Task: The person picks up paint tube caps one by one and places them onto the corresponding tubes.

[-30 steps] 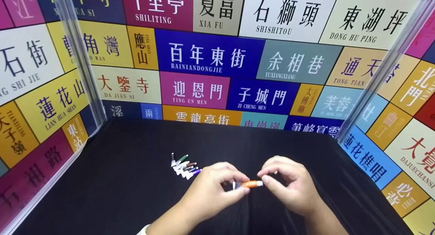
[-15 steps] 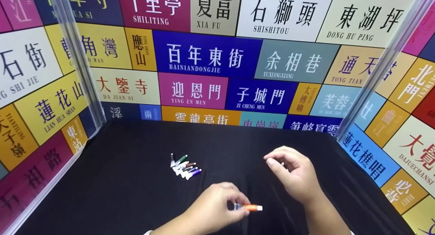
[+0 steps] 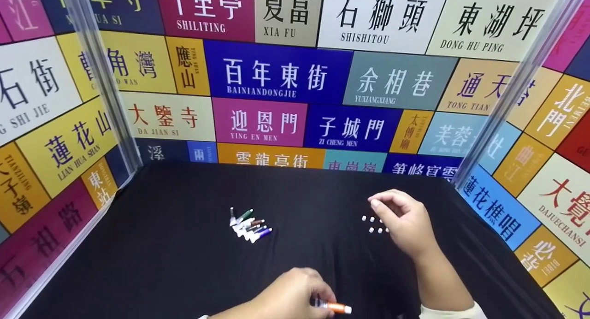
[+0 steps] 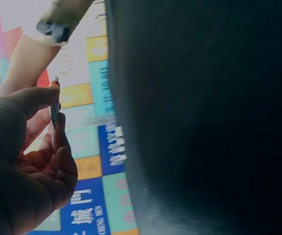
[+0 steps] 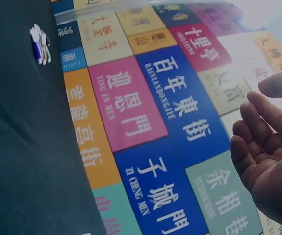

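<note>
White pieces (image 3: pixel 371 230) lie toward the table's (image 3: pixel 184 263) right edge beside the right hand (image 3: pixel 408 222), grip unclear; the left hand (image 3: pixel 297 291) pinches an orange tube (image 3: pixel 338 307).

White-tipped orange tube (image 3: pixel 337 307) in left grip (image 3: pixel 297 291); white pieces (image 3: pixel 371 229), perhaps caps, beyond.

The left hand (image 3: pixel 296 292) partly hides the orange tube (image 3: pixel 337 307).

A black cloth (image 3: pixel 184 254) carries clustered tubes (image 3: pixel 249 227) and small white pieces (image 3: pixel 371 229).
</note>
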Demonstrator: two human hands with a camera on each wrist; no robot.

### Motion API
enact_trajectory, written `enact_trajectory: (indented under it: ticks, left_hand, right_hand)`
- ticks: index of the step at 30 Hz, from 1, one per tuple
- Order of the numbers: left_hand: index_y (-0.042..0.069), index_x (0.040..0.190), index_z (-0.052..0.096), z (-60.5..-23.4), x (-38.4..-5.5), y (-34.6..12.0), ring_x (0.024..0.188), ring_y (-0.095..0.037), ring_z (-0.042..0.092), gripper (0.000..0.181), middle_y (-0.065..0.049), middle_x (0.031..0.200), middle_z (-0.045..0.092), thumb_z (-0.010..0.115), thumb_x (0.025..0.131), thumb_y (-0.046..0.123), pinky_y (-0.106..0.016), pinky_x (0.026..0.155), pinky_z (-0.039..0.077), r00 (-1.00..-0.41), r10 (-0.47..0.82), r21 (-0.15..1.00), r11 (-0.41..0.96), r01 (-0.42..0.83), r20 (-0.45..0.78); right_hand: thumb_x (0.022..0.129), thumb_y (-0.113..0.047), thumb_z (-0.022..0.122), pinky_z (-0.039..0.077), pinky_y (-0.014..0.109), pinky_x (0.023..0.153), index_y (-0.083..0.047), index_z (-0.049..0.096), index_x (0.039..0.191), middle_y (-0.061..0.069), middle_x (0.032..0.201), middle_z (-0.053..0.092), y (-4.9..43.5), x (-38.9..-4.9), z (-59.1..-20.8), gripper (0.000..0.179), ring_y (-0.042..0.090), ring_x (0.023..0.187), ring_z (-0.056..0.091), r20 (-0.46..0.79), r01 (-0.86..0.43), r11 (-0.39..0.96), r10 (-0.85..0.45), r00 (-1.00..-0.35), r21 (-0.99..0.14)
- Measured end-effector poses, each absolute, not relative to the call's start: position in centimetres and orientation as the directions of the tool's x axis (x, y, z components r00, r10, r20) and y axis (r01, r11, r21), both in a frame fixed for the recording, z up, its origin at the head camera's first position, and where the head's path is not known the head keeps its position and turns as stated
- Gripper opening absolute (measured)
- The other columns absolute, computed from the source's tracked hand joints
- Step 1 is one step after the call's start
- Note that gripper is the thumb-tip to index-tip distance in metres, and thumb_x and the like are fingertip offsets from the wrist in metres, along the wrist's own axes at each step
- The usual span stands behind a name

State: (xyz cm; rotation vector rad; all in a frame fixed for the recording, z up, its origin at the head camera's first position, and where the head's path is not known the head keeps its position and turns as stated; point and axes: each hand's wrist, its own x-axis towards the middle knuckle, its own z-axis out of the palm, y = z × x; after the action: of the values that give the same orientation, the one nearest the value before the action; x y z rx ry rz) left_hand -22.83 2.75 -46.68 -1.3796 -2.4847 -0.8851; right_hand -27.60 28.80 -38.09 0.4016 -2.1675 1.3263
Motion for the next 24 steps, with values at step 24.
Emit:
enact_trajectory:
  ticks: [24]
  left_hand:
    - [0.028, 0.080, 0.079, -49.3, -23.4, 2.9, 0.072, 0.010, 0.053, 0.010, 0.017, 0.076, 0.071, 0.081, 0.073, 0.022, -0.002, 0.067, 0.038, -0.574, 0.788, 0.370, 0.476, 0.798, 0.221]
  right_hand:
    - [0.092, -0.030, 0.070, 0.050, 0.013, 0.075, -0.008, 0.073, 0.108, 0.010, 0.106, 0.074, 32.5, -30.4, -39.9, 0.027, -0.001, 0.085, 0.064, 0.413, -0.231, 0.596, 0.187, -0.891, -0.769]
